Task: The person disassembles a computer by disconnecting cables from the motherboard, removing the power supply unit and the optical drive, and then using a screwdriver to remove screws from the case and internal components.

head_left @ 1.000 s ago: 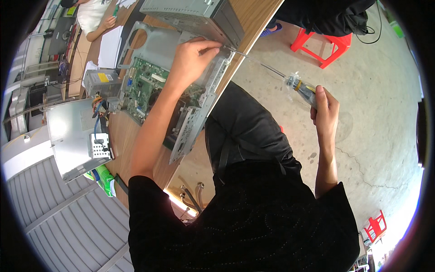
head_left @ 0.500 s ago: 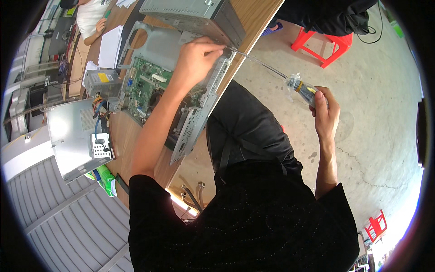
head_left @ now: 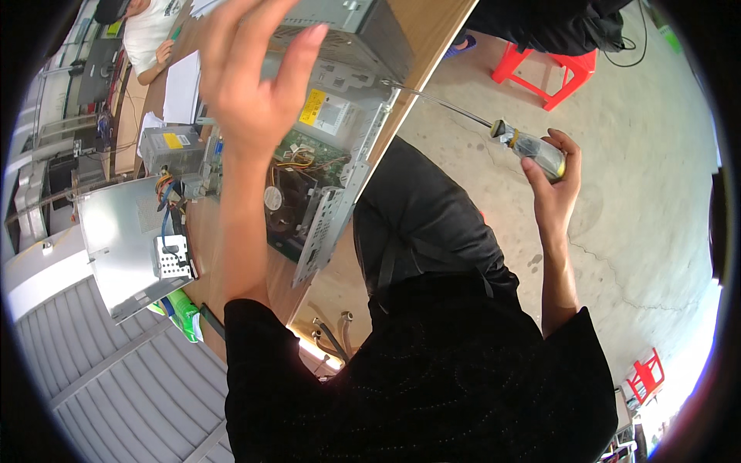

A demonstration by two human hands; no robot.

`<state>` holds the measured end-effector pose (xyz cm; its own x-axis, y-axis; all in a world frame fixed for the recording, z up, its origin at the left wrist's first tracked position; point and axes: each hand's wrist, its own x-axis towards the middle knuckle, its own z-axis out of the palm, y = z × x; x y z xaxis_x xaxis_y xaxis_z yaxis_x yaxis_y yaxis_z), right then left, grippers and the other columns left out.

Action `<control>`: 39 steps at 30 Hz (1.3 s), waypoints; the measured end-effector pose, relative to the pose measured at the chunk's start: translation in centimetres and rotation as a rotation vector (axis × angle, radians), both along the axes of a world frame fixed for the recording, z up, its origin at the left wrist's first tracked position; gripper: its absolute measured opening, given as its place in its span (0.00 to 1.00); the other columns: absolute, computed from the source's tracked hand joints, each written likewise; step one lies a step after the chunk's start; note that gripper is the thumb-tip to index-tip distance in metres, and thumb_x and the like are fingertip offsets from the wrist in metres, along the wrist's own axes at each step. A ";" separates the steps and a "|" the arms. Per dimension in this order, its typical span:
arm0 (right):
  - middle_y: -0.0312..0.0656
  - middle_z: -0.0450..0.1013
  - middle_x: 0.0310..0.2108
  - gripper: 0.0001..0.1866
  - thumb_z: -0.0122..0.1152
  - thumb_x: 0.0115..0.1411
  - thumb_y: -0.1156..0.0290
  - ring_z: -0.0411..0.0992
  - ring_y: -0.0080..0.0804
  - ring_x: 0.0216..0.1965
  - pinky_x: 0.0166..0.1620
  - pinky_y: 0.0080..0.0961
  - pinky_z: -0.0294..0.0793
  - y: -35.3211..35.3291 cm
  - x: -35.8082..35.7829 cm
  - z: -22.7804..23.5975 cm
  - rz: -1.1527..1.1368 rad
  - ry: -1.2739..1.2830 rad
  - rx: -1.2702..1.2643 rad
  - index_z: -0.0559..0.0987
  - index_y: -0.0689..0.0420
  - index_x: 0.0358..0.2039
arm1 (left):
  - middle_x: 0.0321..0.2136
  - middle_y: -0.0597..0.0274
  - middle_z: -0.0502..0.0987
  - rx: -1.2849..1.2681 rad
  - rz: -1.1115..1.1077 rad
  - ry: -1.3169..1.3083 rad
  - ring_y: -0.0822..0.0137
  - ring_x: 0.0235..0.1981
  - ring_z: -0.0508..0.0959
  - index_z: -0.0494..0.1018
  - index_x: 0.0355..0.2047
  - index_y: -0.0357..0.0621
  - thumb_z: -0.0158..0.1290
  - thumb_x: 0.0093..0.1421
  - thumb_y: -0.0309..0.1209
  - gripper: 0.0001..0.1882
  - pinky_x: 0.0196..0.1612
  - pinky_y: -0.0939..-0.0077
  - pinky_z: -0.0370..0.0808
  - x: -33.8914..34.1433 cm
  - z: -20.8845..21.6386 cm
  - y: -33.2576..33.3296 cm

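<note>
An opened computer case [head_left: 328, 224] lies on the wooden table, its inside facing up. Above it I hold my left hand [head_left: 255, 100] with fingers apart and nothing visible in them, blocking part of the case. My right hand [head_left: 554, 174] grips a long-shafted screwdriver [head_left: 455, 106] by its clear, plastic-wrapped handle. The shaft reaches over the table edge to the case's near rim, where its tip meets the metal; whether it sits in a screw is too small to tell. Inside the case are a silver unit with a yellow label [head_left: 315, 107], a green circuit board [head_left: 297, 147] and a dark fan [head_left: 285, 204].
Farther left stand a grey power supply [head_left: 174, 148] with cables and a shiny metal panel [head_left: 123, 239]. Another metal case [head_left: 370, 35] sits at the far end. Across the table is a person in white [head_left: 150, 38]. A red stool [head_left: 544, 73] stands on the concrete floor.
My left hand has left the screwdriver's tip, rising up and leftward with its fingers spreading. The labelled unit and fan have come into view. My right hand has shifted its grip on the handle.
</note>
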<state>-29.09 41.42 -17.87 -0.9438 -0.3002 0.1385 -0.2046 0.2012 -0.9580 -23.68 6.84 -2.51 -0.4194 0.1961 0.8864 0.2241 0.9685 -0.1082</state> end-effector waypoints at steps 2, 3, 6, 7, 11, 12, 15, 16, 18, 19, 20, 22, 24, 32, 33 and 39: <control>0.44 0.74 0.41 0.18 0.61 0.65 0.71 0.75 0.27 0.33 0.34 0.26 0.76 0.1 -0.1 0.7 0.013 -0.154 -0.066 0.72 0.60 0.54 | 0.32 0.61 0.82 -0.095 -0.054 -0.067 0.62 0.34 0.81 0.82 0.38 0.41 0.61 0.58 0.23 0.07 0.37 0.71 0.77 -2.2 0.5 -1.2; 0.43 0.74 0.38 0.17 0.54 0.69 0.65 0.74 0.25 0.29 0.31 0.23 0.74 0.4 -0.3 1.0 0.087 -0.263 -0.142 0.72 0.60 0.54 | 0.32 0.61 0.82 -0.126 -0.066 -0.085 0.63 0.35 0.81 0.82 0.38 0.41 0.61 0.59 0.23 0.07 0.38 0.72 0.77 -3.0 0.6 -1.7; 0.41 0.73 0.27 0.24 0.39 0.75 0.53 0.68 0.21 0.21 0.25 0.19 0.67 0.8 -0.9 2.1 0.143 -0.336 -0.025 0.73 0.61 0.52 | 0.28 0.50 0.81 -0.023 -0.265 -0.184 0.46 0.32 0.80 0.78 0.30 0.37 0.51 0.65 0.41 0.18 0.36 0.56 0.74 -4.5 -0.6 -1.6; 0.39 0.72 0.25 0.23 0.40 0.75 0.54 0.66 0.20 0.21 0.24 0.19 0.65 0.9 -1.2 2.2 0.170 -0.300 0.115 0.74 0.61 0.50 | 0.26 0.51 0.80 0.026 -0.202 -0.191 0.47 0.30 0.80 0.78 0.31 0.38 0.51 0.65 0.42 0.18 0.35 0.57 0.74 -4.4 -1.4 -1.8; 0.37 0.72 0.31 0.15 0.51 0.72 0.62 0.64 0.18 0.26 0.28 0.17 0.63 0.9 -1.1 0.9 0.119 -0.089 0.206 0.76 0.61 0.47 | 0.27 0.53 0.80 0.053 -0.102 -0.243 0.50 0.30 0.80 0.79 0.32 0.38 0.49 0.67 0.43 0.20 0.34 0.59 0.74 -4.4 -1.3 -1.8; 0.37 0.73 0.34 0.12 0.55 0.70 0.66 0.65 0.18 0.29 0.30 0.17 0.65 1.1 -1.1 0.6 0.077 0.085 0.198 0.76 0.60 0.47 | 0.27 0.53 0.80 0.047 -0.112 -0.220 0.50 0.30 0.80 0.79 0.33 0.38 0.49 0.68 0.43 0.20 0.34 0.59 0.74 -4.5 -1.4 -1.6; 0.39 0.72 0.44 0.18 0.61 0.65 0.73 0.69 0.21 0.39 0.41 0.19 0.71 1.4 -1.0 -0.4 0.103 0.161 0.121 0.73 0.60 0.54 | 0.29 0.53 0.81 0.044 -0.116 -0.162 0.50 0.32 0.80 0.81 0.36 0.38 0.50 0.67 0.42 0.19 0.37 0.61 0.75 -4.8 -2.1 -1.9; 0.40 0.71 0.47 0.21 0.62 0.64 0.74 0.71 0.23 0.41 0.44 0.20 0.72 1.3 -0.9 -0.7 0.067 0.203 0.057 0.72 0.59 0.57 | 0.29 0.53 0.81 0.037 -0.116 -0.143 0.50 0.33 0.80 0.81 0.37 0.38 0.50 0.67 0.42 0.18 0.38 0.61 0.75 -4.7 -2.2 -2.0; 0.42 0.70 0.49 0.29 0.65 0.63 0.69 0.72 0.27 0.47 0.47 0.24 0.73 1.3 -0.9 -0.4 0.102 0.099 0.044 0.68 0.60 0.62 | 0.30 0.53 0.82 0.045 -0.096 -0.154 0.51 0.35 0.80 0.82 0.38 0.38 0.51 0.67 0.41 0.18 0.39 0.61 0.75 -4.3 -2.1 -2.1; 0.43 0.70 0.48 0.29 0.65 0.63 0.66 0.73 0.27 0.45 0.46 0.24 0.73 1.0 -0.9 -0.4 0.107 0.029 0.029 0.68 0.60 0.62 | 0.31 0.54 0.82 0.052 -0.079 -0.168 0.51 0.36 0.80 0.82 0.38 0.38 0.51 0.67 0.41 0.18 0.40 0.61 0.76 -4.2 -2.2 -2.1; 0.44 0.70 0.47 0.31 0.66 0.63 0.63 0.74 0.28 0.44 0.46 0.23 0.74 0.8 -0.7 -0.4 0.108 -0.042 0.015 0.67 0.60 0.62 | 0.31 0.54 0.82 0.052 -0.081 -0.166 0.51 0.36 0.80 0.82 0.38 0.38 0.51 0.67 0.41 0.18 0.40 0.61 0.76 -4.3 -2.3 -2.0; 0.44 0.70 0.45 0.28 0.62 0.65 0.57 0.73 0.25 0.37 0.39 0.19 0.72 0.8 -0.2 0.1 0.101 -0.216 -0.110 0.68 0.59 0.60 | 0.32 0.56 0.82 0.009 -0.026 -0.027 0.53 0.39 0.80 0.82 0.38 0.39 0.51 0.67 0.40 0.17 0.46 0.56 0.73 -4.6 -2.7 -1.7; 0.43 0.70 0.43 0.23 0.57 0.68 0.58 0.70 0.21 0.33 0.34 0.18 0.68 2.1 -0.9 0.0 0.161 -0.336 -0.068 0.69 0.59 0.57 | 0.33 0.57 0.82 0.015 0.097 -0.074 0.54 0.40 0.80 0.82 0.38 0.40 0.51 0.67 0.39 0.16 0.49 0.54 0.71 -3.8 -2.6 -0.5; 0.43 0.70 0.48 0.23 0.61 0.67 0.64 0.69 0.28 0.48 0.49 0.24 0.71 1.3 -0.3 -0.9 0.070 0.095 -0.038 0.68 0.62 0.57 | 0.33 0.59 0.82 0.070 0.075 -0.020 0.56 0.39 0.79 0.81 0.35 0.40 0.50 0.67 0.35 0.13 0.52 0.52 0.67 -4.1 -3.2 -0.6; 0.44 0.70 0.49 0.26 0.62 0.66 0.63 0.71 0.26 0.45 0.46 0.24 0.72 1.1 -0.1 -0.8 0.051 0.033 -0.067 0.67 0.64 0.58 | 0.33 0.59 0.82 0.067 0.074 -0.014 0.57 0.39 0.79 0.81 0.35 0.39 0.50 0.67 0.34 0.13 0.51 0.53 0.67 -4.1 -3.1 -0.6; 0.43 0.73 0.37 0.22 0.44 0.73 0.56 0.68 0.24 0.30 0.37 0.22 0.69 1.7 -0.6 0.4 0.142 -0.369 -0.048 0.70 0.61 0.54 | 0.33 0.59 0.82 0.095 0.040 0.002 0.58 0.39 0.79 0.81 0.34 0.40 0.51 0.66 0.34 0.13 0.49 0.57 0.67 -4.2 -3.3 -0.7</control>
<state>-29.72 43.11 -17.49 -0.8825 -0.4323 -0.1855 0.1330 0.1489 -0.9799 -27.91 6.18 -5.77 -0.4236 0.0941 0.9010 0.1845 0.9827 -0.0160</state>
